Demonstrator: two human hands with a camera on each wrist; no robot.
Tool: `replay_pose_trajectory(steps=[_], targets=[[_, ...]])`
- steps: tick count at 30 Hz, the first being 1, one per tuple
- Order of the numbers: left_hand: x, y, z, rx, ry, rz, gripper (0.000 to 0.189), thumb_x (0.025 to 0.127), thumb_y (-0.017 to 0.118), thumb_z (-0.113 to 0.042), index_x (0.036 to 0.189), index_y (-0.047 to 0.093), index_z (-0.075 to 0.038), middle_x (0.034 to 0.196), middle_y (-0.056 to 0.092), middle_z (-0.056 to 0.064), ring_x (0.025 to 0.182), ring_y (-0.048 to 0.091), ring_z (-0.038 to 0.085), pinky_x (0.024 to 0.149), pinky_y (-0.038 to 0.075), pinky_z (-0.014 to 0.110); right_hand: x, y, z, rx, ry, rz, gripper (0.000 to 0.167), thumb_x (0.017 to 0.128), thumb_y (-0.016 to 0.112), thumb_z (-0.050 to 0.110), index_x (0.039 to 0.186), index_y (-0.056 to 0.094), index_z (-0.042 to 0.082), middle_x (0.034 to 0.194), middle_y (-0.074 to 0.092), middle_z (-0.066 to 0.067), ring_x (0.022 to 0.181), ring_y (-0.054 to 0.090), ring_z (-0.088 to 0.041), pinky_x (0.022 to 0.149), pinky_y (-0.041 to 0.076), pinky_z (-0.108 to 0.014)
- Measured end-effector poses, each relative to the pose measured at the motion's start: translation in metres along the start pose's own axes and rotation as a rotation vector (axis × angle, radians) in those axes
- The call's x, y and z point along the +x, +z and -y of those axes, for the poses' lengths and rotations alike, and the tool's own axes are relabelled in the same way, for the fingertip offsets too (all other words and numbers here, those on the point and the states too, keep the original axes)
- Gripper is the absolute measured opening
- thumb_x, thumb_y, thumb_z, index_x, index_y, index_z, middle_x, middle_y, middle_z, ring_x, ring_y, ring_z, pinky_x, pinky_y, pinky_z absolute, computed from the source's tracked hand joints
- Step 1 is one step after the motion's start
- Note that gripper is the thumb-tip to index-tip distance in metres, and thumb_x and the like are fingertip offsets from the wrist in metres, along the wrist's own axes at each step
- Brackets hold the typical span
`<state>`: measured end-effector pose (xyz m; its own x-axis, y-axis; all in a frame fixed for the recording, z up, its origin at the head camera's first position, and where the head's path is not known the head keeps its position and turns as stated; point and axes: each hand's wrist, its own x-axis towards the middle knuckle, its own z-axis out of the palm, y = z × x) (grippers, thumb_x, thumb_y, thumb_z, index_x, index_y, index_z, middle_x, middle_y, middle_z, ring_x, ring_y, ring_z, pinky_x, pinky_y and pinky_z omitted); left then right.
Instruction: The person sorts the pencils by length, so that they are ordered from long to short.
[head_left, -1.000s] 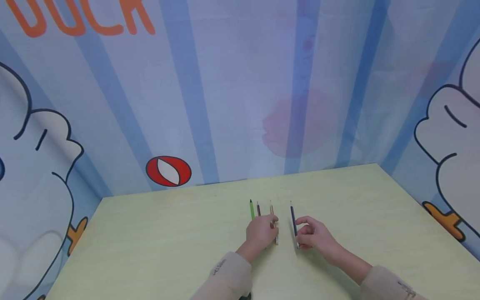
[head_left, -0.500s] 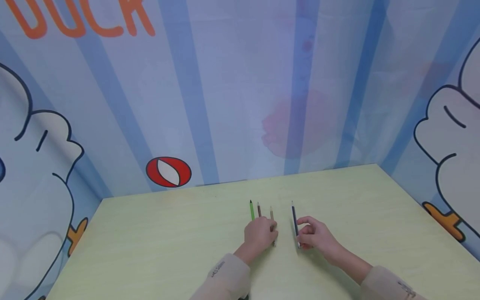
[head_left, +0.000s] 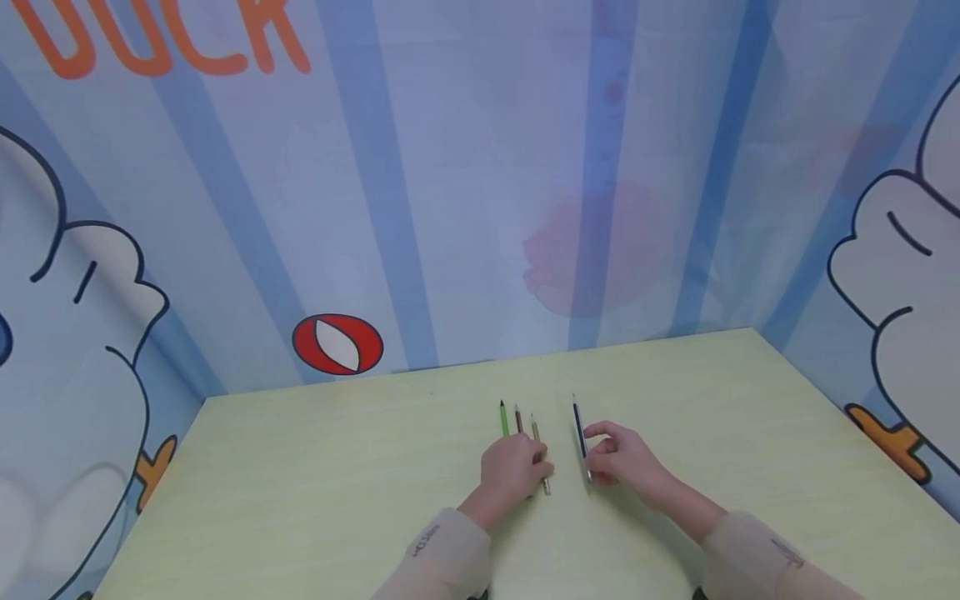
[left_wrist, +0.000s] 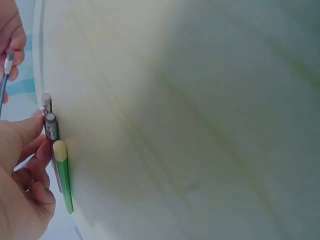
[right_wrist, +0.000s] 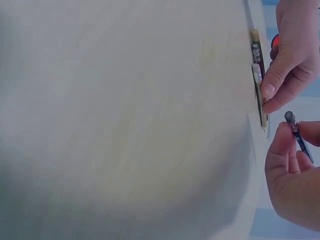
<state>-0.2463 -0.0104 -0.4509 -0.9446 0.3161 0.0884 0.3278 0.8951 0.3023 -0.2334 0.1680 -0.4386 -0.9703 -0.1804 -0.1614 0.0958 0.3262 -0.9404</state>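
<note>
In the head view, my left hand (head_left: 512, 468) pinches a gold pencil (head_left: 535, 428) between thumb and finger, near its eraser end. A green pencil (head_left: 504, 421) and a dark brown pencil (head_left: 518, 421) lie just left of it, partly covered by that hand. To the right, my right hand (head_left: 624, 458) pinches a dark blue pencil (head_left: 578, 425) low on its shaft, its tip pointing away. The right wrist view shows this blue pencil (right_wrist: 301, 142) lifted, eraser towards the camera. In the left wrist view, the green pencil (left_wrist: 65, 180) has a rounded, cream-coloured end.
The pencils are on a pale yellow-green table (head_left: 300, 483). Behind it rises a blue striped cloth backdrop (head_left: 480, 183) with orange letters and a red-and-white oval (head_left: 337, 344). Printed white cartoon figures flank both sides.
My left hand has shifted slightly left, bringing the gold pencil close to the brown one. My right hand has moved the dark blue pencil a little left and away from me.
</note>
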Motion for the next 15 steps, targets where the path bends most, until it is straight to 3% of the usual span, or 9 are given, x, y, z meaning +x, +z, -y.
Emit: replay_pose_trajectory(steps=[15], targets=[[-0.001,0.0,0.003,-0.034,0.006,0.011,0.019,0.076,0.066,-0.032,0.065,0.061,-0.018,0.052,0.042,-0.009,0.05,0.037,0.006,0.045,0.024,0.02,0.029,0.021,0.004,-0.179,0.116,-0.031,0.035,0.073,0.06,-0.002,0.107,0.053,-0.001,0.067,0.059,-0.009,0.054,0.053,-0.015,0.052,0.046,-0.026]])
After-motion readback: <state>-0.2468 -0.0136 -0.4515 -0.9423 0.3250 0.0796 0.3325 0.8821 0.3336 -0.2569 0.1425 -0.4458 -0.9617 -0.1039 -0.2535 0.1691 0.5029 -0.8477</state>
